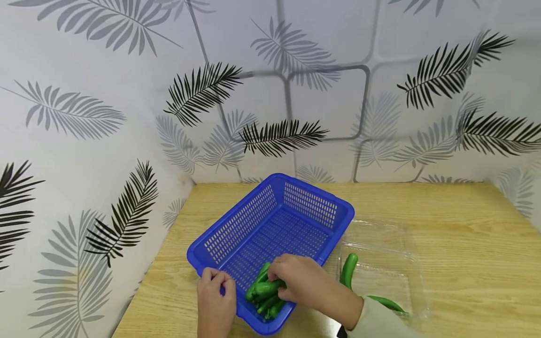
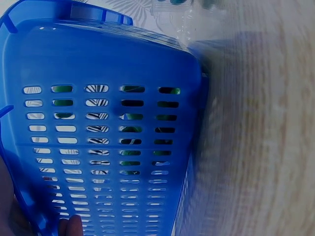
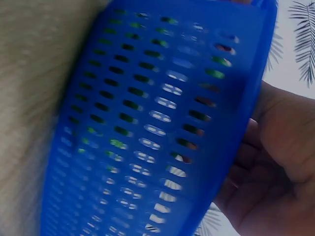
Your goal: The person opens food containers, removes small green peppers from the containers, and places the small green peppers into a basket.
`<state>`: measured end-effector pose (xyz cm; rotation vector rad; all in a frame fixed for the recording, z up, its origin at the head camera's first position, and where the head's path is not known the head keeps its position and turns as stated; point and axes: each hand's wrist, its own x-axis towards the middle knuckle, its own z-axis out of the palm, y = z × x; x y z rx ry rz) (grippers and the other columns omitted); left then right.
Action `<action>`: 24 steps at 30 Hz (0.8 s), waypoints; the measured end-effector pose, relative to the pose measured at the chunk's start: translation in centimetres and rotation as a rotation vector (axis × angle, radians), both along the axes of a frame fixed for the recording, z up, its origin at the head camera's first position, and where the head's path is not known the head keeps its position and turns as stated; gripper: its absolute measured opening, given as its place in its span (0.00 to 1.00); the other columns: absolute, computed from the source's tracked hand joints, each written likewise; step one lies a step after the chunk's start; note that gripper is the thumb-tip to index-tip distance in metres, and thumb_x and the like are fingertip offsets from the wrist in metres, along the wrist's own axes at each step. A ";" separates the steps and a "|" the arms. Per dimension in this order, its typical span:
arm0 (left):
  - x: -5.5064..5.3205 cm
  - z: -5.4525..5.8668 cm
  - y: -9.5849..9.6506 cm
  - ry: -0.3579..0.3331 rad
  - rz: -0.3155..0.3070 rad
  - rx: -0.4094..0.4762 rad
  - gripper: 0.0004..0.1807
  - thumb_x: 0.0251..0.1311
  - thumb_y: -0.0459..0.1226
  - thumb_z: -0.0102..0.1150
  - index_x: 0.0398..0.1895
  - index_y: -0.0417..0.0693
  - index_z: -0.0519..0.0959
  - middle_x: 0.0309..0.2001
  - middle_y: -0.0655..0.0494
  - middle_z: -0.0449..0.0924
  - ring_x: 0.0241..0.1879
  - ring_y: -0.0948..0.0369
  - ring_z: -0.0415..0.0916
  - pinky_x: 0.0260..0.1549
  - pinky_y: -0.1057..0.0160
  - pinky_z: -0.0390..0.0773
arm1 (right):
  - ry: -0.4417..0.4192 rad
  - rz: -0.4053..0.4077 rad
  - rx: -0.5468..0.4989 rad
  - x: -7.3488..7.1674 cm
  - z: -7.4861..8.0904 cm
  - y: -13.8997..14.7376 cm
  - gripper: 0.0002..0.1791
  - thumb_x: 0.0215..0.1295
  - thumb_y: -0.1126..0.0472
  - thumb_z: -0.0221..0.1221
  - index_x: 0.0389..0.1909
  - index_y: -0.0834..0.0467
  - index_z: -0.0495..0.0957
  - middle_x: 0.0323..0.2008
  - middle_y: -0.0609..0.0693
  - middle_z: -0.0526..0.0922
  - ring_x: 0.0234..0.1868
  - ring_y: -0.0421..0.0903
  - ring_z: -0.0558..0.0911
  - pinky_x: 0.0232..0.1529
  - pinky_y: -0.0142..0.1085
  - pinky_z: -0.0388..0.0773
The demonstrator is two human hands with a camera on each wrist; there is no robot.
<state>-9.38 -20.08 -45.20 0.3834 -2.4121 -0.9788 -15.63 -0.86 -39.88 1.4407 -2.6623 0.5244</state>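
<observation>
A blue slotted plastic basket (image 1: pixel 249 225) stands on the wooden table, seen from outside in both wrist views. My left hand (image 1: pixel 216 300) grips the rim at its near left side, and its fingertips (image 2: pixel 74 226) show against the slotted wall in the left wrist view. Long, slim green chili peppers (image 1: pixel 264 305) lie heaped in the near corner. Over them reaches my right hand (image 1: pixel 302 281), fingers curled, pinching a green chili pepper (image 1: pixel 266 287) at the heap. In the right wrist view, the basket wall hides its fingertips.
Right of the basket sits a clear plastic container (image 1: pixel 380 277) with its lid folded back. A green chili pepper (image 1: pixel 348 270) and a curved one (image 1: pixel 386 303) lie at it. Behind the table hangs a leaf-patterned wall covering (image 1: pixel 270 94).
</observation>
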 end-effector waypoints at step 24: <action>0.0 -0.3 0.0 0.076 -0.010 -0.038 0.14 0.54 0.27 0.50 0.13 0.51 0.72 0.28 0.57 0.62 0.29 0.59 0.60 0.32 0.60 0.62 | -0.374 0.015 0.217 -0.9 0.1 -2.0 0.08 0.42 0.64 0.70 0.26 0.51 0.85 0.25 0.38 0.81 0.29 0.33 0.77 0.33 0.28 0.74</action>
